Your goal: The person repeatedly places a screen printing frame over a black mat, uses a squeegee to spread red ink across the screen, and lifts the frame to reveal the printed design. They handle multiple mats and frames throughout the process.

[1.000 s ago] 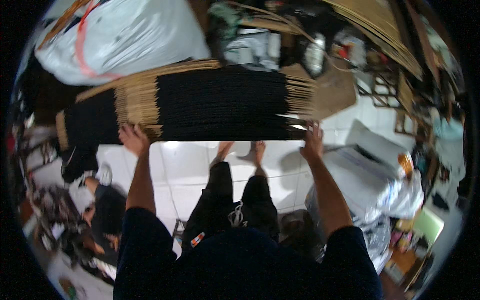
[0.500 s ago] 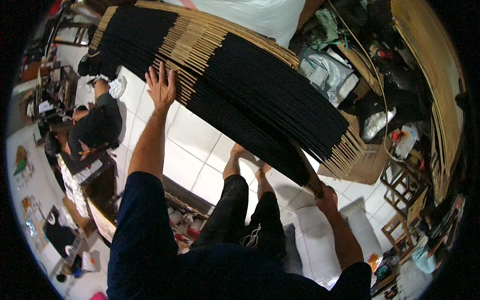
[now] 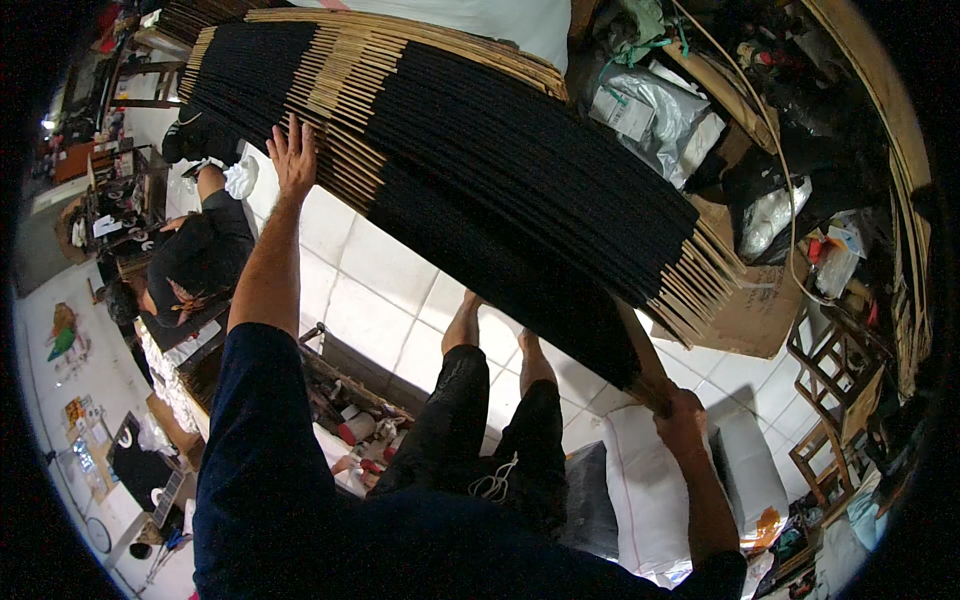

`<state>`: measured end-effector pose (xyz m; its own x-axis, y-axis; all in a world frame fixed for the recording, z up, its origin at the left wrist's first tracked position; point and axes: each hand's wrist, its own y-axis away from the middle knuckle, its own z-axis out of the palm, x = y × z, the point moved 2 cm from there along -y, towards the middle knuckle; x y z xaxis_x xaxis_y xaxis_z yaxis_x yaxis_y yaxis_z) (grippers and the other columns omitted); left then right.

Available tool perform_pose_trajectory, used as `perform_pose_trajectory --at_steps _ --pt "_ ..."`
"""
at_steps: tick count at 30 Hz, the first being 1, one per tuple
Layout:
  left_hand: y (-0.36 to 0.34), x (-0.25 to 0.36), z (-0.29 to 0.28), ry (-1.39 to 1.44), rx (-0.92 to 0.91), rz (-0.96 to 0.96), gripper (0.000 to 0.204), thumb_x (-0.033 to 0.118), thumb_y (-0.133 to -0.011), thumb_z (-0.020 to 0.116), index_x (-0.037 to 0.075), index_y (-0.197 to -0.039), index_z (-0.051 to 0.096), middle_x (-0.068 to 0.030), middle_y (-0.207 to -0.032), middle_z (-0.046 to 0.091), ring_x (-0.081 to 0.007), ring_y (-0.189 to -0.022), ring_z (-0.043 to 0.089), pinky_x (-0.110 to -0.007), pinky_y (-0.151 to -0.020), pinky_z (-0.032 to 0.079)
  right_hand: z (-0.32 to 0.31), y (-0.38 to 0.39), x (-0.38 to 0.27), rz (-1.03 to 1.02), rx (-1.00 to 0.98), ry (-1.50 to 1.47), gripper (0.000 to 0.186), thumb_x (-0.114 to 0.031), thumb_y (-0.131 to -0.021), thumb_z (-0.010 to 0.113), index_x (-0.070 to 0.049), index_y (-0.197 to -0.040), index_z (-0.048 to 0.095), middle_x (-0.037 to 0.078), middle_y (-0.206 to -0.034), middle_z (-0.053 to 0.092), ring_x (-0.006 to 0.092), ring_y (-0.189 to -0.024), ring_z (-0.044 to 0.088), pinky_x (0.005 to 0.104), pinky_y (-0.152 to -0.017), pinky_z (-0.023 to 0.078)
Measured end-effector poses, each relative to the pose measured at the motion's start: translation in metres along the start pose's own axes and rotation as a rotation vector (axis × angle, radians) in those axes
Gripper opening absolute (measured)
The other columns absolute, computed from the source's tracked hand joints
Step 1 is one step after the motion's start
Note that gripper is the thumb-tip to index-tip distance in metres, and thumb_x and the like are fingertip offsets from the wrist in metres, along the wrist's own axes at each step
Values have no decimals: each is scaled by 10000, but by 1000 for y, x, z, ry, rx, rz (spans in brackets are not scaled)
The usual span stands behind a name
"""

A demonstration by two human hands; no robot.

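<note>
A long fanned stack of thin wooden boards [image 3: 530, 135], each wrapped in black cloth with bare wooden ends and a bare band, slants across in front of me. My right hand [image 3: 684, 424] is closed round the bare wooden end of the nearest black-covered board [image 3: 500, 255], whose broad dark face tilts toward me. At the stack's near left edge, my left hand [image 3: 293, 165] lies with fingers stretched and spread, by the bare wooden strips. Whether its thumb hooks under a board is hidden.
A person [image 3: 195, 260] sits bent over at the left. White sacks [image 3: 640, 480] stand by my right arm. Beyond the stack lie silver plastic packages [image 3: 665, 125] and a cardboard box [image 3: 755, 310]. Wooden frames [image 3: 830, 380] and leaning boards [image 3: 905, 220] line the right.
The nearest board's face has turned more into view, and its held end has moved right and down with my right hand. My left hand remains at the stack's edge. The whole view has shifted slightly.
</note>
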<state>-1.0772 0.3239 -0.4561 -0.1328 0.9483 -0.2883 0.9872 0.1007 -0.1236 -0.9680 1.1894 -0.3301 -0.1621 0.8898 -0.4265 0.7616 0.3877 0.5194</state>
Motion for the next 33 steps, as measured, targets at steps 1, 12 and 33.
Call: perform_pose_trajectory --at_steps 1,12,33 --pt "-4 1 -4 -112 -28 32 538 159 -1064 515 105 -1576 359 -206 -1694 242 -540 -1520 228 -691 -1223 156 14 3 18 17 17 1 610 -57 -690 786 -49 -1286 658 187 -929 698 405 -883 672 509 -812 548" --pt "65 83 -86 1679 -912 -1440 827 675 -920 592 -7 -1386 543 -269 -1408 563 -453 -1239 574 -632 -1019 478 77 109 64 68 148 -230 555 -193 -811 834 -15 -1303 650 221 -1189 705 384 -1128 676 457 -945 550" --pt "87 34 101 88 -1316 -89 914 710 -1034 317 -110 -1342 579 -300 -1006 721 -482 -895 704 -515 -782 573 278 145 67 885 121 -523 508 -285 -1084 440 67 -1445 501 266 -1330 615 334 -1173 638 416 -1071 477"
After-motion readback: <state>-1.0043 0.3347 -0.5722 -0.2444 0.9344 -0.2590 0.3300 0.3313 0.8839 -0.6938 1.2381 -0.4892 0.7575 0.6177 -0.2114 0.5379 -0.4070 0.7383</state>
